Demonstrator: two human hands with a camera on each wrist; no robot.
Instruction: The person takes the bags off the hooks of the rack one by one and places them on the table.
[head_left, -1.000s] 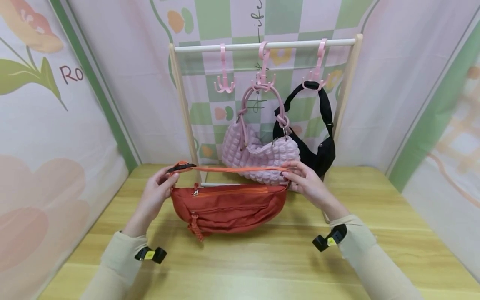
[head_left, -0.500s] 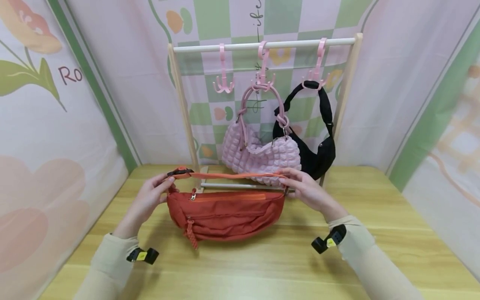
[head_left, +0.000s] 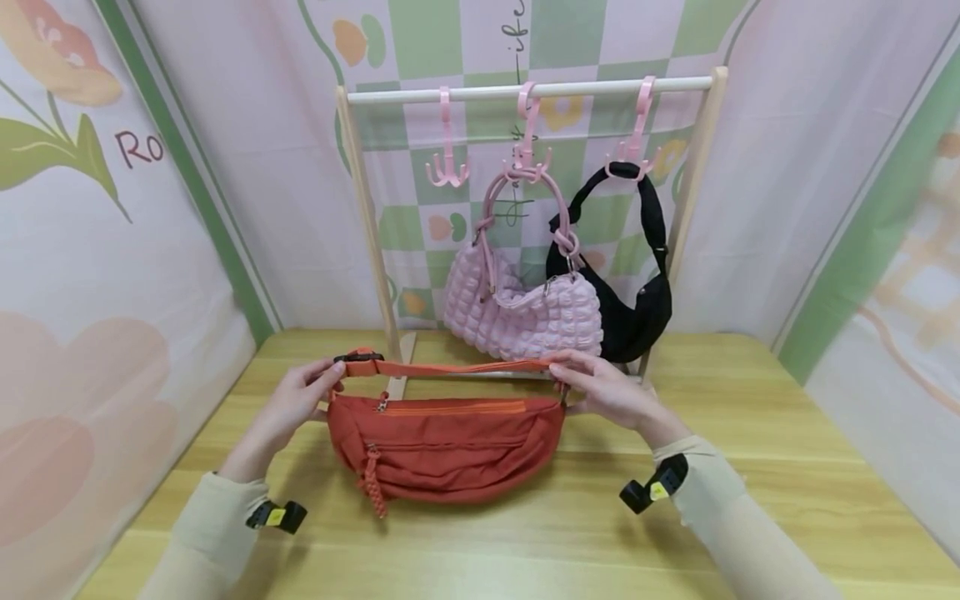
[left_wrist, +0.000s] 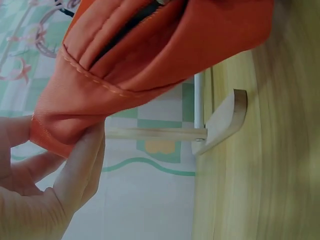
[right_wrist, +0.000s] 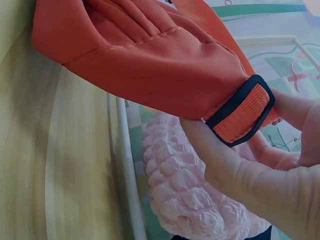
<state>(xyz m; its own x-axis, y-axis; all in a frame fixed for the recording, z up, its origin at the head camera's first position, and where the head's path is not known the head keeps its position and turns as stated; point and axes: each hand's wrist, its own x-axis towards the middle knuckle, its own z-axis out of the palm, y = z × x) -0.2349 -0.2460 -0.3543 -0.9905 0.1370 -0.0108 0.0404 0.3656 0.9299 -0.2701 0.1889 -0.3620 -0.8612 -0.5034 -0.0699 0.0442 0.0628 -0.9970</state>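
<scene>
A rust-red waist bag [head_left: 450, 454], with an orange strap [head_left: 465, 367] along its top and a braided zip pull, is held up by its two ends over the wooden table. At its left end my left hand [head_left: 288, 408] pinches the strap beside the black buckle [head_left: 358, 357]; the left wrist view shows thumb and fingers around the tapered corner. My right hand [head_left: 607, 392] grips the other end of the strap. In the right wrist view a black slider [right_wrist: 227, 111] sits against those fingers [right_wrist: 215, 150]. The bag's back is hidden in the head view.
Behind stands a rack with a white bar [head_left: 480, 93] and wooden legs. From its pink hooks [head_left: 447, 171] hang a puffy pink handbag [head_left: 517, 321] in the middle and a black bag [head_left: 648, 312] at the right. The left hook bears no bag. Curtains enclose the table [head_left: 480, 554].
Both hands have drawn the waist bag down and slightly left in the head view, nearer to the person and away from the rack. The grip at each end stays the same.
</scene>
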